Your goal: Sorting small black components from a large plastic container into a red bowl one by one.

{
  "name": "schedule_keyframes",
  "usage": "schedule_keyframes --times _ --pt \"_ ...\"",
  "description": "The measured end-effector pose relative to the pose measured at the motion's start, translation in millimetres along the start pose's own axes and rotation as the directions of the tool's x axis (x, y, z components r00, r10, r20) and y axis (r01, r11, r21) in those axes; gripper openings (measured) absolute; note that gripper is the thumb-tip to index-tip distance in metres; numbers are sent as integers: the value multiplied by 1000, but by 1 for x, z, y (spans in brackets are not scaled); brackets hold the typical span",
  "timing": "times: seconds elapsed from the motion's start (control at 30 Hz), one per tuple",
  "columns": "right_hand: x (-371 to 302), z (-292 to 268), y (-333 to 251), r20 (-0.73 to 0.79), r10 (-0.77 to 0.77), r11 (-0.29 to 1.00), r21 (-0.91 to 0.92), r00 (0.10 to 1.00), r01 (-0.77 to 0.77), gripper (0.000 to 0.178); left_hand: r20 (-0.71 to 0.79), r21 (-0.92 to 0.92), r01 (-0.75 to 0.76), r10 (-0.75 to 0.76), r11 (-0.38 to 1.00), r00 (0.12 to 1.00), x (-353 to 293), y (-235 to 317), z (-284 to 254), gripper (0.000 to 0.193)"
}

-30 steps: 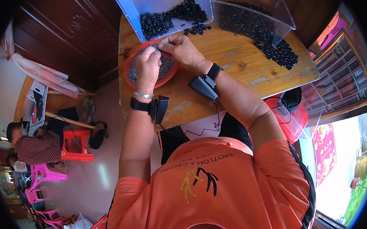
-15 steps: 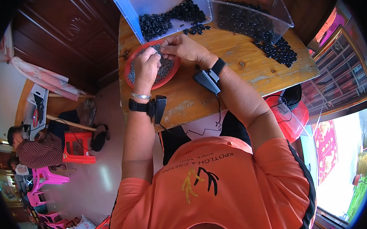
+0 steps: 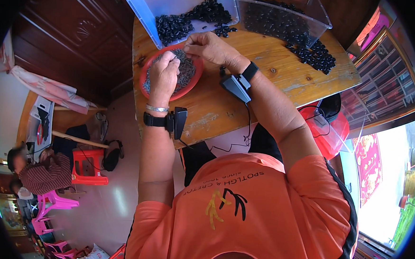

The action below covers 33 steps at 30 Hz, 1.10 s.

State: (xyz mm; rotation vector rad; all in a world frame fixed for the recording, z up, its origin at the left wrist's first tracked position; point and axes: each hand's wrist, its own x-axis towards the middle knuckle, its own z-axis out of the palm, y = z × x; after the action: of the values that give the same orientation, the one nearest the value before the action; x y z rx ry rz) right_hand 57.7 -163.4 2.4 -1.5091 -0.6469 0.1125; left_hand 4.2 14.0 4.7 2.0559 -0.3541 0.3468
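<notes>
My left hand is closed in a pinch over the round red bowl, with a tiny item just showing at its fingertips, too small to name. In the bowl lies a heap of small grey, screw-like pieces. At the bowl's far right rim, my right hand has thumb and fingers pressed together; whatever they hold, if anything, cannot be made out. A small gap separates the two hands. Beyond them, a clear bin tipped toward me holds many small shiny black pieces.
A second clear bin with black pieces stands at the far right of the wooden table. Loose black pieces lie beside it. On the left, a person in a striped top sits near a red stool.
My right hand has drawn slightly away from my left, so the fingertips that were together are now apart. My left hand stays over the bowl.
</notes>
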Motion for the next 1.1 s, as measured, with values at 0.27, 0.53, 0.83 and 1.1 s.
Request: schedule_keyframes --times 0.27,0.53,0.83,1.1 --pt "-2 4 -6 89 34 988 -154 995 -20 16 7 30 -9 9 1000 1000 1 -1 1 16" --pt "-4 6 -8 97 23 977 -212 995 -2 17 11 51 -45 44 998 999 0 3 2 16" --pt "-6 8 -12 67 -38 959 -280 997 55 16 24 25 -77 76 997 997 0 -1 0 15" --pt "-8 9 -11 51 -44 952 -302 998 57 16 21 63 -104 103 993 994 2 -4 2 16"
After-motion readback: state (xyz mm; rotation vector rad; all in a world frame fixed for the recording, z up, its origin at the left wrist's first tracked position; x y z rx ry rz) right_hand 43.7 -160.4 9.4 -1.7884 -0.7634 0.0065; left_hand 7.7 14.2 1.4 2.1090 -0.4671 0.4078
